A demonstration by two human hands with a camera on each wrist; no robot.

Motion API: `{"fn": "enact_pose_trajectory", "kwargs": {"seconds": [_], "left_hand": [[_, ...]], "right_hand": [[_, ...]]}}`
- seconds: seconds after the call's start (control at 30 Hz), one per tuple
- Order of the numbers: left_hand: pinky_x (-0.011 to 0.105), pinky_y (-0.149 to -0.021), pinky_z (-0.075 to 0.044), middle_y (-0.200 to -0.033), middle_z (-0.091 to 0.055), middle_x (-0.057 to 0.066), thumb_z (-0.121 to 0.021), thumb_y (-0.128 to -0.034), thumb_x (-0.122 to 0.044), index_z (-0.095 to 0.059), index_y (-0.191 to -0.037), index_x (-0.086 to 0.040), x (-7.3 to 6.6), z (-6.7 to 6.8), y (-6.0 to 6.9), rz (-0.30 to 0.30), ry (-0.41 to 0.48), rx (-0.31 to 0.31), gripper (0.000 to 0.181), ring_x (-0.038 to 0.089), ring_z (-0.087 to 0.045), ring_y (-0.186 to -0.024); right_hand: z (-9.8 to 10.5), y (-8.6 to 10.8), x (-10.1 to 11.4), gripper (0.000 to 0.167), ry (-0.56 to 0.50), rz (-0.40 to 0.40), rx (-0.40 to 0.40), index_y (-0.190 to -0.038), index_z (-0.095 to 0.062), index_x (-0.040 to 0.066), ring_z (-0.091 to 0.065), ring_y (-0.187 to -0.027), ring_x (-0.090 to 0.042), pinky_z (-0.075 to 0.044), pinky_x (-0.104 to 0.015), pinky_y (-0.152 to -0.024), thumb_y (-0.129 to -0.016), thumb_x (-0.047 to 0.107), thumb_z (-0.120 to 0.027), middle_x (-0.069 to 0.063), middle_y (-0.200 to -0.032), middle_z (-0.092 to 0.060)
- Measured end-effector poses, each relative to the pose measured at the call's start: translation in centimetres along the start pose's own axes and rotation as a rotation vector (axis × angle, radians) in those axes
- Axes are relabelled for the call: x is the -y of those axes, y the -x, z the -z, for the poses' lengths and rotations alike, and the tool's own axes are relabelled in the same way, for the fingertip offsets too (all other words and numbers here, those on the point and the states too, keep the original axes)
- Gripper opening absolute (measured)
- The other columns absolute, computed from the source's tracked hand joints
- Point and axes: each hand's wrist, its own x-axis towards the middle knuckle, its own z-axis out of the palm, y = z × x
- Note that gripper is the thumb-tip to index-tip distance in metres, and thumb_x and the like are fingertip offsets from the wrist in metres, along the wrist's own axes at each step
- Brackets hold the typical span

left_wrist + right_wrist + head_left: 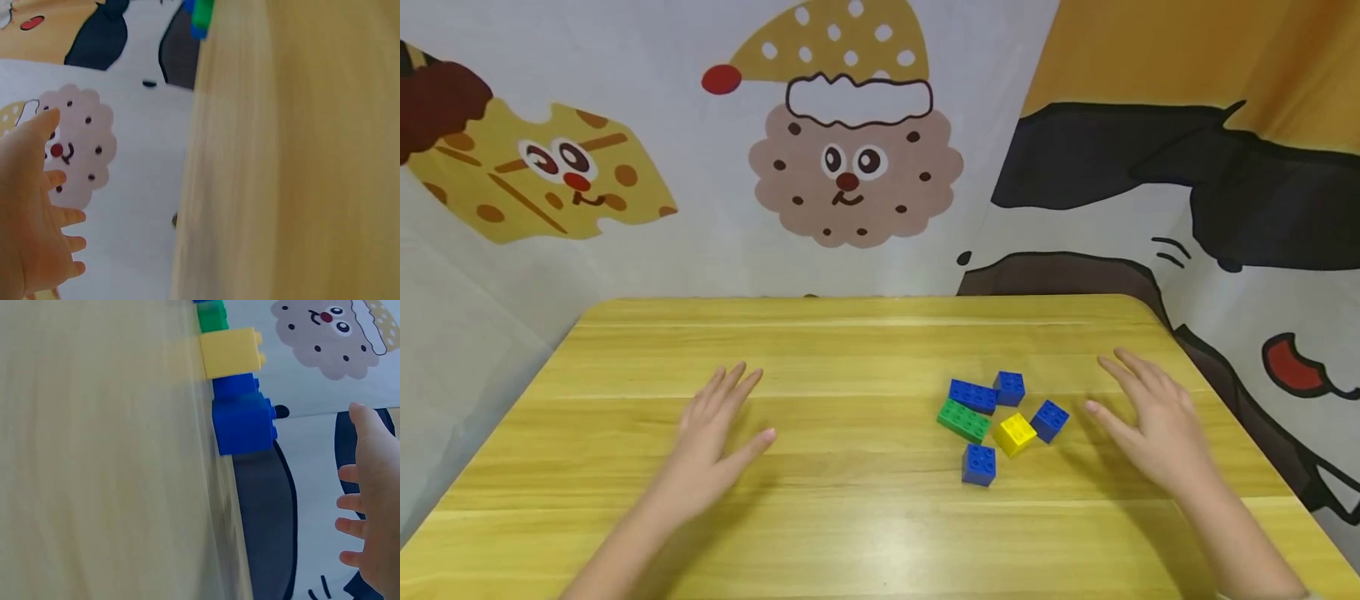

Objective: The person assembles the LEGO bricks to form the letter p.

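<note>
Both hands hover over a wooden table with nothing in them. My left hand (710,442) is on the left side, fingers extended and thumb apart, well away from the bricks. At the right, my right hand (1157,425) has its fingers spread beside the brick group. Nearest to it lies a blue square brick (1049,421), next to a yellow brick (1015,434). A green long brick (963,421) lies in front of a blue long brick (973,396), with another blue square brick (1010,388) behind. A third blue square brick (979,465) sits nearest the front.
The wooden table (850,358) has rounded far corners. Behind it hangs a cloth (700,258) printed with cartoon figures, including a cheese and a cookie in a hat. The right wrist view shows the yellow and blue bricks standing on the tabletop, studs toward the cloth.
</note>
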Motion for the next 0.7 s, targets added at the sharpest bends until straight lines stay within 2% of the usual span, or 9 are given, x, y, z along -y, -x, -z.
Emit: {"fn": "enact_pose_trajectory", "kwargs": {"seconds": [0.23, 0.4, 0.6, 0.7], "left_hand": [[0.070, -0.101, -0.012, -0.154, -0.024, 0.007, -0.068, -0.0900, -0.027, -0.031, -0.150, -0.018, -1.9, -2.6, -0.7, 0.011, 0.193, 0.008, 0.071, 0.036, -0.015, -0.141], [0.067, -0.101, -0.020, -0.152, -0.029, 0.002, -0.070, -0.0878, -0.028, -0.034, -0.148, -0.021, -3.1, -4.6, -1.0, -0.001, 0.303, 0.034, 0.071, 0.031, -0.022, -0.139], [0.061, -0.102, -0.025, -0.148, -0.037, 0.004, -0.073, -0.0860, -0.021, -0.041, -0.144, -0.025, -4.2, -6.7, -1.3, 0.039, 0.466, 0.071, 0.066, 0.028, -0.031, -0.135], [0.060, -0.103, -0.024, -0.147, -0.039, 0.006, -0.073, -0.0860, -0.019, -0.044, -0.142, -0.023, -4.8, -7.7, -1.4, 0.067, 0.542, 0.099, 0.063, 0.028, -0.032, -0.135]], "right_hand": [[-0.9, 0.2, 0.4, 0.053, -0.177, -0.030, -0.009, -0.139, -0.046, 0.004, -0.033, -0.126, -0.052, -0.016, -0.070, -0.099, -0.093, 0.023, -0.063, -0.026, -0.142, -0.039], [-1.6, 0.5, 0.4, 0.050, -0.291, -0.054, 0.023, -0.137, -0.049, 0.003, -0.035, -0.125, -0.051, -0.022, -0.071, -0.095, -0.093, 0.019, -0.064, -0.024, -0.140, -0.042], [-2.4, 0.8, -0.2, 0.044, -0.350, -0.082, 0.043, -0.134, -0.052, 0.003, -0.036, -0.125, -0.047, -0.025, -0.070, -0.094, -0.094, 0.018, -0.064, -0.022, -0.137, -0.046], [-2.9, 1.0, -0.4, 0.042, -0.364, -0.083, 0.048, -0.133, -0.054, 0.005, -0.038, -0.126, -0.036, -0.028, -0.066, -0.096, -0.093, 0.017, -0.064, -0.019, -0.136, -0.048]]}}
